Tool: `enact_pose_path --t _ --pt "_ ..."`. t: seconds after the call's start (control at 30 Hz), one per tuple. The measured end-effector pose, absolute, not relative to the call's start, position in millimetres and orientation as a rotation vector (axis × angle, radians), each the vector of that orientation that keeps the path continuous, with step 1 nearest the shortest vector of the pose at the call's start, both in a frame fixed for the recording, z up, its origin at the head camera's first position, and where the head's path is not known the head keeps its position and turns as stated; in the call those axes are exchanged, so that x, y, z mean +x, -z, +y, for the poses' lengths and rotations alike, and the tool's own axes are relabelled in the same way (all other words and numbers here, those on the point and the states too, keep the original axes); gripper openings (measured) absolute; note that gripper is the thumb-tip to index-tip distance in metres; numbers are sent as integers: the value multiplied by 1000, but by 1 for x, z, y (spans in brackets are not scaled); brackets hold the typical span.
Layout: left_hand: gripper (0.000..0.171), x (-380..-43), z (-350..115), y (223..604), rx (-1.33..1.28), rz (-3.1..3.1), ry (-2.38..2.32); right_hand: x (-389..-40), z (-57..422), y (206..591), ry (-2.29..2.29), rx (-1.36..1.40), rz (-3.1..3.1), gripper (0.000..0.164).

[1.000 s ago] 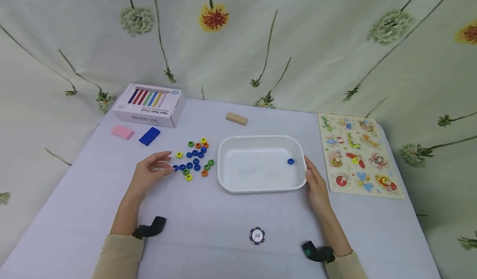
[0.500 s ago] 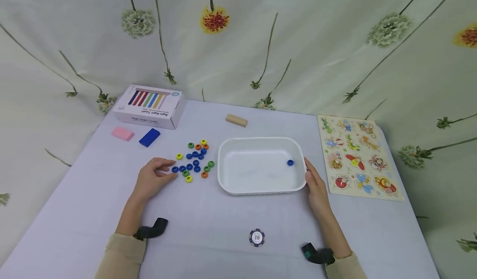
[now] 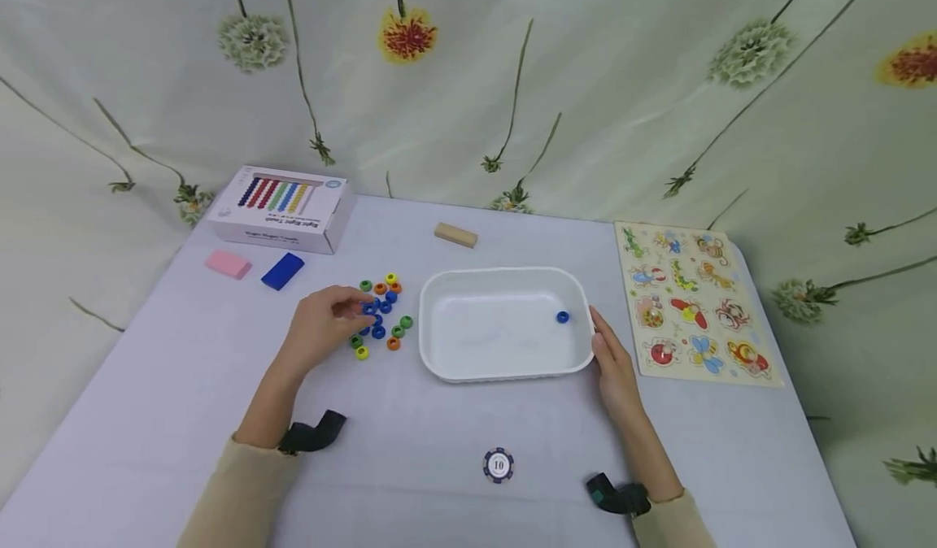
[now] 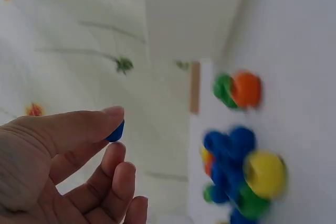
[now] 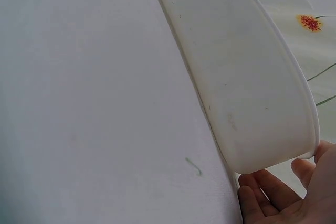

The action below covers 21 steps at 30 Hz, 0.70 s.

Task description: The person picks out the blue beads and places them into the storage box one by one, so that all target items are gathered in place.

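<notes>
My left hand (image 3: pixel 322 326) is raised over the loose beads and pinches a blue bead (image 4: pixel 116 131) between thumb and forefinger, best seen in the left wrist view. Beneath it lie blue, green, yellow and orange beads, among them a yellow bead (image 3: pixel 362 353) and an orange bead (image 3: pixel 394 343). To their right stands a white tray (image 3: pixel 490 332) with one blue bead (image 3: pixel 562 317) inside, towards its right end. My right hand (image 3: pixel 616 369) holds the tray's right end, thumb at the rim and fingers against the outer wall, as the right wrist view shows.
A poker chip (image 3: pixel 499 466) lies in front of the tray, a wooden block (image 3: pixel 455 235) behind it. At the back left are a toy box (image 3: pixel 274 235), a pink block (image 3: pixel 228 264) and a blue block (image 3: pixel 282 271). A picture puzzle board (image 3: pixel 695 304) lies at the right.
My left hand has picked a blue bead from the left end of the group and moved right with it, over the other beads. My right hand has stayed at the tray.
</notes>
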<state>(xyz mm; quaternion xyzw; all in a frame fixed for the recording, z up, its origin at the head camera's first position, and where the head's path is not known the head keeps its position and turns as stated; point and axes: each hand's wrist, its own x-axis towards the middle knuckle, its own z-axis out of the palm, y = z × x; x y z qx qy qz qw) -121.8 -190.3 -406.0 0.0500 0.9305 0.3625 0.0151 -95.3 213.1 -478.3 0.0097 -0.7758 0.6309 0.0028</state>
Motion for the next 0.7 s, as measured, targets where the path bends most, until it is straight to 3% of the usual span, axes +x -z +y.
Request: enact_pose_path --t 0.23,0.47,0.7 --pt "23 -149 -83 370 507 2616 -1389 -98 214 481 -1985 51 -2419 42" --pt "20 -183 2 401 507 2420 -1416 -97 209 471 -2015 28 -2420 40" --pt "23 -203 40 436 446 2463 -1332 -92 206 455 -2001 6 -2428 41"
